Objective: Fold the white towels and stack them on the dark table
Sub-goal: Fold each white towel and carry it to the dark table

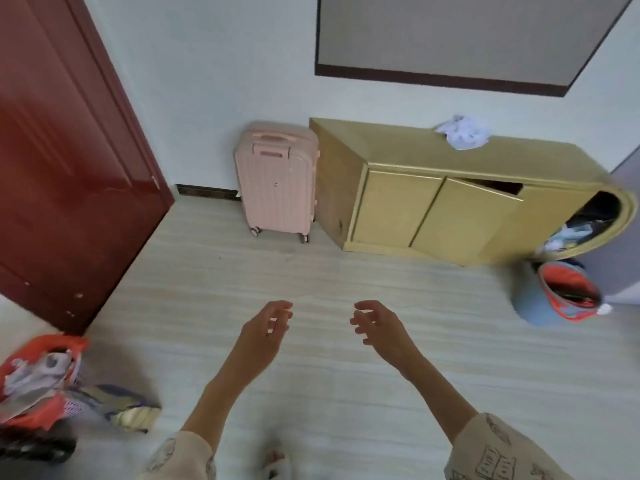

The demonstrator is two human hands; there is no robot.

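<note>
The floor (311, 271) is pale, with a wood grain, and takes most of the view. At the far left stands a dark red door (62, 161). On the far wall hangs a grey panel (450, 32) with a dark frame. Under it, at the far right, stands a long yellow cabinet (398, 157); one of its doors is tilted open, and its rounded right end shows clutter inside. Just left of the cabinet stands a pink suitcase (275, 181), upright on its wheels.

A crumpled white cloth (462, 131) lies on top of the cabinet, at the far side; I cannot tell if it is a towel. No dark worktop is in view.

A blue bucket (540, 299) with an orange bag inside is on the floor at the right, near the cabinet's end. At the near left an orange basket (45, 382) holds mixed cloths, and a patterned cloth (128, 407) lies beside it.

Both arms reach forward over the floor. The left hand (266, 327) and the right hand (377, 323) are apart, each grip loosely spread with relaxed fingers, holding nothing. A slipper (275, 462) shows at the near edge.
</note>
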